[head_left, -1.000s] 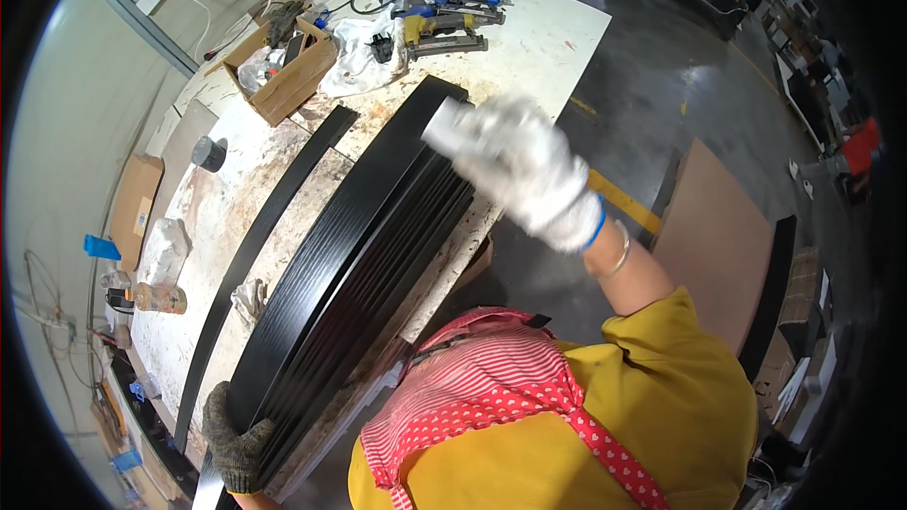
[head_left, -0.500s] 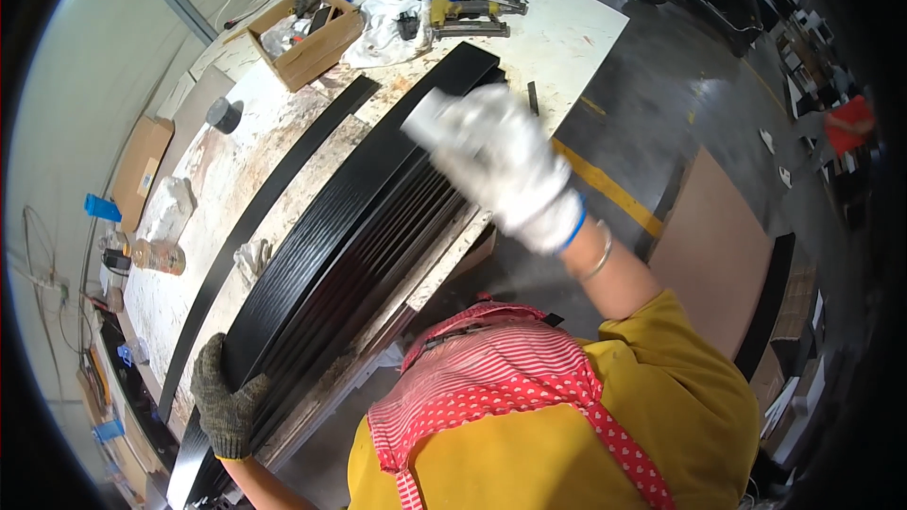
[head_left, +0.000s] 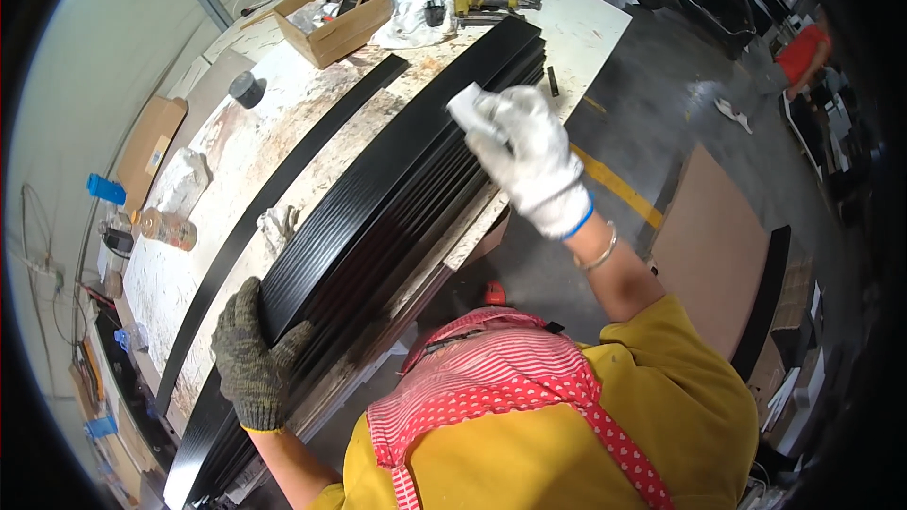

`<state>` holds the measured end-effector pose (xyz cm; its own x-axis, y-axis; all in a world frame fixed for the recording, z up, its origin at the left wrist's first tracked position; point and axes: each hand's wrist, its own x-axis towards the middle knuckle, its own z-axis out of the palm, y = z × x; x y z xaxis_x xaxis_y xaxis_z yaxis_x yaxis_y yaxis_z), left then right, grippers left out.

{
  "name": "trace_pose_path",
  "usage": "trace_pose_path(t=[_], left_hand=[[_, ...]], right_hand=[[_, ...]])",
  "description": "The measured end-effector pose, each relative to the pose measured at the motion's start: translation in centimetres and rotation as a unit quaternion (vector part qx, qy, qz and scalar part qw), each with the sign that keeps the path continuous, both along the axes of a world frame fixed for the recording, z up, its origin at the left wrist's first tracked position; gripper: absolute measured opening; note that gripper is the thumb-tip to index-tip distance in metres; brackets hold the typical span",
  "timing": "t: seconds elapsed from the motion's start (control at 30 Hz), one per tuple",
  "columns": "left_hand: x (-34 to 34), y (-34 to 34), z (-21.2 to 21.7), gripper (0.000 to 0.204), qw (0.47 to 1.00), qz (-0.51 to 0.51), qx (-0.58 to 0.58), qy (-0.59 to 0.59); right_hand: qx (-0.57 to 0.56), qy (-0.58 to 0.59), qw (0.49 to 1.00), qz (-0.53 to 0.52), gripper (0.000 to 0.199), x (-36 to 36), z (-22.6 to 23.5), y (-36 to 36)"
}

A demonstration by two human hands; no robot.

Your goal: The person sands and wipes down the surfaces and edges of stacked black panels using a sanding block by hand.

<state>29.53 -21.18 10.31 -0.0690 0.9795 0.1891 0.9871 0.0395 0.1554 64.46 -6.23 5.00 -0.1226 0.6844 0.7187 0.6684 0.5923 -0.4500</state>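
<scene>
A stack of long black grooved boards lies slantwise across the worktable. My left hand, in a grey-green knit glove, is closed over the near part of the stack, thumb on one side and fingers on the other. Above the right edge of the boards is my right hand in a white glove. Its fingers pinch a small white pad, whose exact material I cannot make out. A single black strip lies apart, left of the stack, with a crumpled whitish cloth between them.
The stained white worktable bears a wooden box of odds and ends, several nail guns, a dark round can and a plastic jar. A brown panel stands at right. Farther off is a person in red.
The whole view has shifted, so the table and boards sit further right and higher. Both hands keep nearly the same places along the stack. The person in red has come more into view.
</scene>
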Motion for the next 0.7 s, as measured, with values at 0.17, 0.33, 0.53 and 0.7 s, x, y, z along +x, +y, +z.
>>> trace_pose_path(t=[0.17,0.33,0.53,0.7], left_hand=[[-0.1,0.2,0.3,0.079,1.0,-0.004,-0.01,0.012],[-3.1,-2.7,0.2,0.1,0.99,-0.091,0.086,0.058],[-12.6,-10.6,0.4,0.097,0.998,0.032,-0.011,0.053],[-12.8,-11.2,0.1,0.087,0.998,0.061,-0.016,0.001]], right_hand=[[0.073,-0.007,0.991,0.109,0.042,-10.0,-0.7,-7.7],[0.05,0.025,0.998,0.028,0.017,-6.6,1.9,-4.5],[0.138,-0.092,0.986,-0.001,0.013,-7.6,1.0,-5.0],[0.03,-0.052,0.97,0.237,0.051,-17.0,2.4,-13.6]])
